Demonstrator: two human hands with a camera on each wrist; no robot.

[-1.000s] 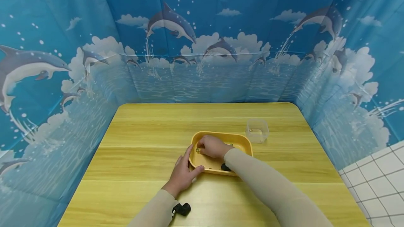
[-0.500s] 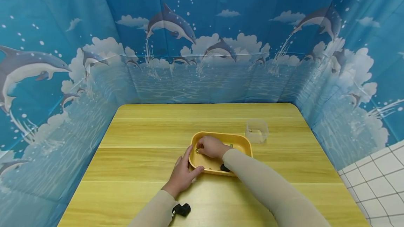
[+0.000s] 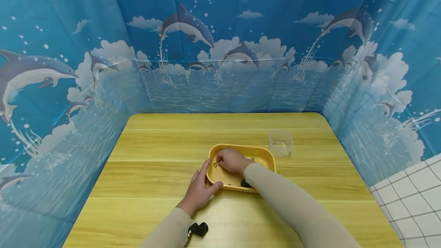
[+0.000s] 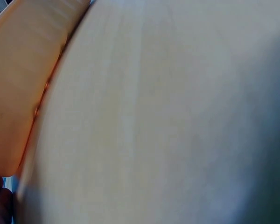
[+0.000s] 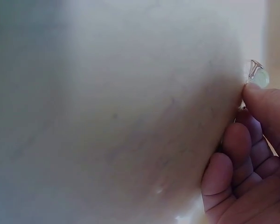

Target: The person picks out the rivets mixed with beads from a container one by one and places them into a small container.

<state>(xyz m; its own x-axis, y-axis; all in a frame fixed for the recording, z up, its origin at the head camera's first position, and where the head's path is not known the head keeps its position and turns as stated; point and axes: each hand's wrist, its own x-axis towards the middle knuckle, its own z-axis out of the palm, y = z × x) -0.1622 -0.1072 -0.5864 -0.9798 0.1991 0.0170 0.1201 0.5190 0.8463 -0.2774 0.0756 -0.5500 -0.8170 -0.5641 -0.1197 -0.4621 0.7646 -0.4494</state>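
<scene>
In the head view a yellow tray (image 3: 262, 149) lies on the table. My left hand (image 3: 200, 188) rests against its front left corner, index finger along the left side and thumb spread onto the front rim. My right hand (image 3: 231, 160) is down inside the tray, fingers curled and thumb close to the index fingertip. A small ring-like piece with a pale green stone (image 5: 259, 77) shows just beyond the thumb tip in the right wrist view. In the head view a small shiny piece (image 3: 215, 165) lies beside those fingertips. I cannot tell whether the fingers pinch anything.
Another small greenish piece (image 3: 253, 159) lies farther right in the tray, with tiny bits along its front wall. A clear plastic box (image 3: 280, 143) stands beyond the tray's right end, a small gold-coloured piece inside. A dolphin-print curtain (image 3: 227, 83) closes off the table's back.
My right fingertips have drawn very slightly right, so the small shiny piece by them shows more apart. The left hand and the tray have stayed in place.
</scene>
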